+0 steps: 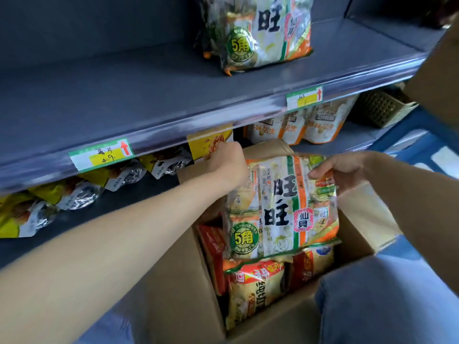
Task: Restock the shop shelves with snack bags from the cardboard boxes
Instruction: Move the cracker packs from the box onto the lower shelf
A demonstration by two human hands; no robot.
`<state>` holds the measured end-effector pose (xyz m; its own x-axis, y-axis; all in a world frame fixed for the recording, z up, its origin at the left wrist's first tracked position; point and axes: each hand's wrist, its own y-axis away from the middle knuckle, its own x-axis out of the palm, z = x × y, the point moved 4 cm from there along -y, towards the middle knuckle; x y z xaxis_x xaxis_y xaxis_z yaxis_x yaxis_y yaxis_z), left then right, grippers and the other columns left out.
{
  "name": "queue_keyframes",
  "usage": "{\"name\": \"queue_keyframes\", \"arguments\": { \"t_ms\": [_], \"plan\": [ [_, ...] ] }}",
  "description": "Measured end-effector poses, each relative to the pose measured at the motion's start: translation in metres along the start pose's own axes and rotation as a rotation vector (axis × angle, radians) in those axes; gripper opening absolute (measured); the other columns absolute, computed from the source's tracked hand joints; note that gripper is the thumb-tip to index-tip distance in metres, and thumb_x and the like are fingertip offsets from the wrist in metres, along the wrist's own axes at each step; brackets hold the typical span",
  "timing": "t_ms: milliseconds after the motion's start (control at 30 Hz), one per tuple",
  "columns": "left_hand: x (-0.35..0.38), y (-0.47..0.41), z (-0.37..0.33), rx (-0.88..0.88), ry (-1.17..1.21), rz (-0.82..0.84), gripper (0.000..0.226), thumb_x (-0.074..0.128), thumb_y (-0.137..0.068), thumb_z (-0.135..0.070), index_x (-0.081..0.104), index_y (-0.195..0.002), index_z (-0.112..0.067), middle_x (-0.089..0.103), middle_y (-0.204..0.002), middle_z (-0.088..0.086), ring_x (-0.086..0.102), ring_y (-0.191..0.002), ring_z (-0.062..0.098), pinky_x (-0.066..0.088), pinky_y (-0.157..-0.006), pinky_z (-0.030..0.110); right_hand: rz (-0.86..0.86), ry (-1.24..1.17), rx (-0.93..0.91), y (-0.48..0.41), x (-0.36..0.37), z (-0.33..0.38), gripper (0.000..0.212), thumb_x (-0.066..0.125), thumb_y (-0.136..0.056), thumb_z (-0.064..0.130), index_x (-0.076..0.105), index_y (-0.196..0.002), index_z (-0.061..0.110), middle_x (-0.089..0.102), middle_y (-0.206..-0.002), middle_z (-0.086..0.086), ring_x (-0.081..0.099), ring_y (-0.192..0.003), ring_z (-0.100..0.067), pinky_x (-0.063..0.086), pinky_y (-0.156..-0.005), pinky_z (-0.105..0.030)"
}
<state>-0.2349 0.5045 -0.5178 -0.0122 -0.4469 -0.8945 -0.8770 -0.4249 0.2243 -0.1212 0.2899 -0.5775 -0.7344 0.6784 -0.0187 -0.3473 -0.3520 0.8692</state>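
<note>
Both my hands hold a large rice cracker bag [280, 207] upright above an open cardboard box [178, 281]. My left hand [229, 162] grips its top left corner, and my right hand [342, 170] pinches its top right corner. Inside the box lie more snack bags [253, 291], red, orange and cream. A matching rice cracker bag [260, 33] stands on the grey upper shelf [124, 100], with a similar one behind it.
On the lower shelf lie yellow and silver bags [74, 192] at the left and orange peanut bags [298, 127] further back. A woven basket [380, 108] sits at the right. Price labels [101, 155] are clipped on the shelf edge. My blue-trousered knee [387, 299] touches the box.
</note>
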Motion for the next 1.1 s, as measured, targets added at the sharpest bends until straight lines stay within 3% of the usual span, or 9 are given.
{"name": "queue_keyframes", "arguments": {
  "t_ms": [133,233,333,433,500,733,833,933,1100],
  "plan": [
    [-0.046,-0.010,-0.044,0.127,0.075,-0.131,0.022,0.052,-0.085,0.007,0.063,-0.100,-0.005,0.062,-0.112,0.013,0.057,-0.092,0.024,0.042,-0.069,0.030,-0.039,-0.043,-0.172,0.046,-0.031,0.037,0.066,0.096,-0.011,0.010,0.075,-0.073,0.006,0.075,-0.085,-0.013,0.073,-0.073,-0.026,0.049,-0.082,-0.045],
    [-0.084,-0.019,-0.067,0.220,0.160,-0.254,0.014,0.052,-0.084,0.006,0.059,-0.084,-0.006,0.059,-0.112,0.015,0.057,-0.097,0.028,0.039,-0.060,0.032,-0.053,-0.078,-0.334,0.076,-0.044,0.070,0.059,0.096,-0.009,0.013,0.077,-0.065,0.008,0.076,-0.081,-0.011,0.074,-0.071,-0.024,0.054,-0.076,-0.043],
    [-0.120,-0.032,-0.080,0.264,0.261,-0.412,0.025,0.055,-0.086,0.004,0.061,-0.106,-0.010,0.057,-0.112,0.005,0.047,-0.089,0.015,0.037,-0.069,0.027,-0.111,-0.135,-0.525,0.098,-0.056,0.110,0.055,0.096,-0.014,0.017,0.078,-0.066,0.012,0.077,-0.082,-0.008,0.074,-0.073,-0.021,0.057,-0.072,-0.039],
    [-0.153,-0.046,-0.086,0.295,0.401,-0.535,0.032,0.060,-0.084,0.002,0.057,-0.111,-0.015,0.053,-0.121,0.002,0.044,-0.093,0.011,0.037,-0.074,0.022,-0.173,-0.207,-0.687,0.120,-0.053,0.151,0.005,0.078,-0.064,0.020,0.078,-0.063,0.014,0.076,-0.076,-0.004,0.073,-0.071,-0.018,0.057,-0.070,-0.038],
    [-0.173,-0.055,-0.090,0.303,0.482,-0.607,0.033,0.062,-0.084,0.000,0.056,-0.112,-0.016,0.052,-0.119,0.000,0.045,-0.095,0.010,0.038,-0.074,0.022,-0.213,-0.253,-0.772,0.126,-0.060,0.180,0.040,0.052,-0.090,0.016,0.077,-0.059,0.014,0.075,-0.070,-0.002,0.073,-0.064,-0.015,0.057,-0.066,-0.034],
    [-0.229,-0.082,-0.113,0.340,0.532,-0.779,0.034,0.064,-0.085,-0.005,0.054,-0.114,-0.018,0.049,-0.119,0.000,0.051,-0.103,0.013,0.042,-0.075,0.022,-0.357,-0.343,-0.975,0.151,-0.075,0.256,0.013,0.059,-0.089,0.019,0.066,-0.095,0.010,0.076,-0.090,-0.006,0.073,-0.080,-0.021,0.055,-0.080,-0.043],
    [-0.218,-0.101,-0.114,0.249,0.512,-0.702,0.050,0.068,-0.085,-0.012,0.043,-0.128,-0.013,0.040,-0.136,0.006,0.051,-0.119,0.022,0.047,-0.089,0.028,-0.547,-0.259,-0.901,0.132,-0.088,0.265,0.039,0.079,-0.071,0.024,0.065,-0.105,0.009,0.073,-0.098,-0.007,0.074,-0.071,-0.018,0.060,-0.069,-0.038],
    [-0.186,-0.117,-0.105,0.053,0.506,-0.487,0.087,0.072,-0.083,-0.022,0.016,-0.148,-0.009,0.022,-0.151,0.014,0.044,-0.131,0.032,0.043,-0.100,0.038,-0.730,-0.140,-0.760,0.108,-0.086,0.251,0.037,0.078,-0.078,0.021,0.059,-0.109,0.012,0.066,-0.100,-0.004,0.063,-0.060,-0.011,0.050,-0.056,-0.022],
    [-0.133,-0.131,-0.092,-0.061,0.410,-0.232,0.103,0.079,-0.076,-0.026,0.009,-0.150,-0.012,0.029,-0.151,0.013,0.043,-0.131,0.032,0.046,-0.102,0.044,-0.849,0.147,-0.565,0.073,-0.091,0.233,0.095,0.078,-0.074,0.039,0.019,-0.147,0.028,0.031,-0.145,-0.015,0.041,-0.126,-0.030,0.047,-0.098,-0.043]
  ]
}}
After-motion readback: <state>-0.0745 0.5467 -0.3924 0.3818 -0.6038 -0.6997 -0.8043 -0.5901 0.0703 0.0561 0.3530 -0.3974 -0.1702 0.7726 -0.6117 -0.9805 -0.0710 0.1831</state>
